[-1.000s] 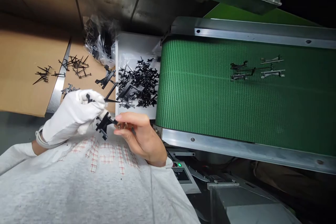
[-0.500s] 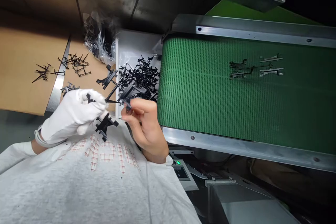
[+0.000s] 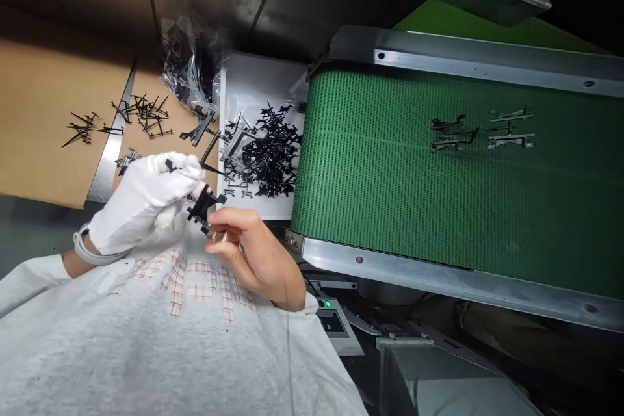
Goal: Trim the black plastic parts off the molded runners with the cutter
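White-gloved L hand (image 3: 145, 203) is curled nearly shut, fingertips at the upper-left end of a short H-shaped black moulded plastic part (image 3: 203, 206), which seems pinched there; grip partly hidden by glove. Part hangs in the air between both hands, over the chest of a grey sweatshirt w/ red plaid lettering (image 3: 180, 286), long axis tilted upper R to lower L in view. Bare R hand (image 3: 258, 255) is closer to part's lower end, fingers (image 3: 229, 221) curled in a tight pinch round a small silvery item (image 3: 225, 237), too small to identify; fingers just beside part, can't tell if touching. Thin black plastic rod (image 3: 209, 148) stands just past the glove tips, held or not unclear. Beyond: white-lined tray (image 3: 260, 78) w/ heap of black plastic parts (image 3: 270, 156), clear plastic bag (image 3: 190, 68) behind it, brown cardboard sheet (image 3: 49, 110) w/ small black parts pile (image 3: 143, 117) on L, green woven conveyor belt (image 3: 375, 175) w/ a few black parts (image 3: 482, 135) on R.
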The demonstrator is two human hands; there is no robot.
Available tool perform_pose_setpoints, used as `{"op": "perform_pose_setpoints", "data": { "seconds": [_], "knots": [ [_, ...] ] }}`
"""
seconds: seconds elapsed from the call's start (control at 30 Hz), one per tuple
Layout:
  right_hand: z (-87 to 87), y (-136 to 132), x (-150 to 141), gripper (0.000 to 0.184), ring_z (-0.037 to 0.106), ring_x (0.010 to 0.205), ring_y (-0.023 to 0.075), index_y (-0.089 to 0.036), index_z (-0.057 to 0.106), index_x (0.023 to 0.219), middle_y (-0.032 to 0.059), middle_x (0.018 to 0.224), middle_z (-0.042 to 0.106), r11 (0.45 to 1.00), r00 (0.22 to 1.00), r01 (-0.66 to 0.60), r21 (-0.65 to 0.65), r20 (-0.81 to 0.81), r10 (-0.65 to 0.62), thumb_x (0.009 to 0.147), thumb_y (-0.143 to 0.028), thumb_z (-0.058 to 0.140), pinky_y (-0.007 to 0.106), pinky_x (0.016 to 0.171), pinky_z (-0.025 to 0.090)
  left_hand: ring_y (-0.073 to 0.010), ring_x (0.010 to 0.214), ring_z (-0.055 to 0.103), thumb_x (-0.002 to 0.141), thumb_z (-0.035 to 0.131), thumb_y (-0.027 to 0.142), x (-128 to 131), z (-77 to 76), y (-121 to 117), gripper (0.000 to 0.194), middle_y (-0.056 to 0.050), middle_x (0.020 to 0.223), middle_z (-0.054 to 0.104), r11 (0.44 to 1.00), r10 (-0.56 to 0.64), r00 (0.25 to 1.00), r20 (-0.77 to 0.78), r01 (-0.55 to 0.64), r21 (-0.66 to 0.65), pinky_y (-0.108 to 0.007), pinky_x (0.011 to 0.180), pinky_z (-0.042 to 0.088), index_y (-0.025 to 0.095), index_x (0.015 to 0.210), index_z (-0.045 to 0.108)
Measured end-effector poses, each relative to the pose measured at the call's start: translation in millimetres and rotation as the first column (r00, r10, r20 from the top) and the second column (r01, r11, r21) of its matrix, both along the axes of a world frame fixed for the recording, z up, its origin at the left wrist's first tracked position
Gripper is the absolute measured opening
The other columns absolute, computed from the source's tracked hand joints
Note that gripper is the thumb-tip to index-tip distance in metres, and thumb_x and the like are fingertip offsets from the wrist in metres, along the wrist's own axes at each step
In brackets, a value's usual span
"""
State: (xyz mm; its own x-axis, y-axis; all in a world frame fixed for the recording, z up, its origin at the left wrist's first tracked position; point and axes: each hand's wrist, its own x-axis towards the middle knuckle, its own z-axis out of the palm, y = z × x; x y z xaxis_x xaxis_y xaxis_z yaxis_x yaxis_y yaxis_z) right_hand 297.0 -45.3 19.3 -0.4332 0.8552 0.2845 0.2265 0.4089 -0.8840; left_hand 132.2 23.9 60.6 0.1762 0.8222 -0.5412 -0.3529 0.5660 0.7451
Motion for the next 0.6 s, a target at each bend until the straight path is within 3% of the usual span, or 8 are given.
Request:
{"op": "perform_pose_setpoints", "data": {
  "seconds": [0.07, 0.13, 0.23, 0.37, 0.5, 0.6],
  "knots": [
    [1.6, 1.4, 0.0, 0.025, 0.071, 0.081, 0.0152, -0.028, 0.042, 0.128, 0.0032, 0.105, 0.07, 1.0, 1.0, 0.005, -0.001, -0.005, -0.005, 0.105, -0.033, 0.05, 0.029, 0.073, 0.06, 0.0002, 0.032, 0.037, 0.052, 0.082, 0.015, -1.0, -1.4, -0.2, 0.023, 0.007, 0.047, 0.062, 1.0, -0.013, 1.0, -0.006, 0.013, 0.024, -0.012, 0.03, 0.024, 0.016, 0.057, 0.06],
    [2.8, 2.3, 0.1, 0.023, 0.072, 0.086, 0.0161, -0.028, 0.043, 0.126, 0.0037, 0.107, 0.071, 1.0, 1.0, 0.009, -0.004, -0.004, -0.009, 0.105, -0.032, 0.051, 0.029, 0.075, 0.06, -0.0013, 0.035, 0.042, 0.053, 0.082, 0.016, -3.0, -5.3, -0.8, 0.023, 0.007, 0.047, 0.061, 0.999, -0.025, 1.0, -0.02, 0.025, 0.037, -0.012, 0.033, 0.029, 0.016, 0.057, 0.06],
    [1.7, 3.5, 0.6, 0.022, 0.069, 0.074, 0.0141, -0.028, 0.044, 0.124, 0.0014, 0.1, 0.07, 1.0, 1.0, -0.017, -0.01, -0.016, 0.016, 0.105, -0.034, 0.052, 0.028, 0.068, 0.058, -0.0052, 0.044, 0.052, 0.058, 0.082, 0.019, -7.4, -13.3, -2.5, 0.022, 0.006, 0.05, 0.061, 0.996, -0.058, 0.996, -0.066, 0.063, 0.067, -0.013, 0.041, 0.04, 0.016, 0.06, 0.06],
    [-4.7, 6.5, 1.9, 0.022, 0.064, 0.071, 0.0118, -0.028, 0.045, 0.124, 0.0003, 0.1, 0.065, 0.999, 0.998, 0.027, -0.033, -0.052, -0.029, 0.105, -0.034, 0.052, 0.026, 0.063, 0.054, -0.0052, 0.047, 0.052, 0.062, 0.08, 0.019, -9.5, -16.6, -2.9, 0.023, 0.005, 0.054, 0.061, 0.986, -0.129, 0.982, -0.14, 0.142, 0.086, -0.014, 0.045, 0.043, 0.016, 0.058, 0.058],
    [-12.6, 8.1, 3.2, 0.024, 0.063, 0.074, 0.0114, -0.028, 0.045, 0.127, -0.002, 0.094, 0.06, 0.995, 0.989, 0.053, -0.08, -0.131, -0.063, 0.105, -0.031, 0.052, 0.025, 0.064, 0.052, -0.0028, 0.044, 0.048, 0.058, 0.081, 0.016, -6.3, -12.1, 0.2, 0.025, 0.006, 0.05, 0.057, 0.991, -0.089, 0.992, -0.086, 0.097, 0.095, -0.012, 0.04, 0.035, 0.016, 0.057, 0.056],
    [-21.3, 10.2, 2.0, 0.03, 0.059, 0.072, 0.011, -0.027, 0.046, 0.128, -0.0031, 0.09, 0.056, 0.987, 0.981, 0.11, -0.113, -0.147, -0.126, 0.102, -0.036, 0.059, 0.025, 0.063, 0.051, -0.0004, 0.031, 0.033, 0.064, 0.08, 0.02, -6.9, -13.3, 1.2, 0.027, 0.01, 0.041, 0.047, 0.989, -0.127, 0.992, -0.009, 0.127, 0.072, -0.013, 0.033, 0.02, 0.017, 0.061, 0.053]
  ]
}}
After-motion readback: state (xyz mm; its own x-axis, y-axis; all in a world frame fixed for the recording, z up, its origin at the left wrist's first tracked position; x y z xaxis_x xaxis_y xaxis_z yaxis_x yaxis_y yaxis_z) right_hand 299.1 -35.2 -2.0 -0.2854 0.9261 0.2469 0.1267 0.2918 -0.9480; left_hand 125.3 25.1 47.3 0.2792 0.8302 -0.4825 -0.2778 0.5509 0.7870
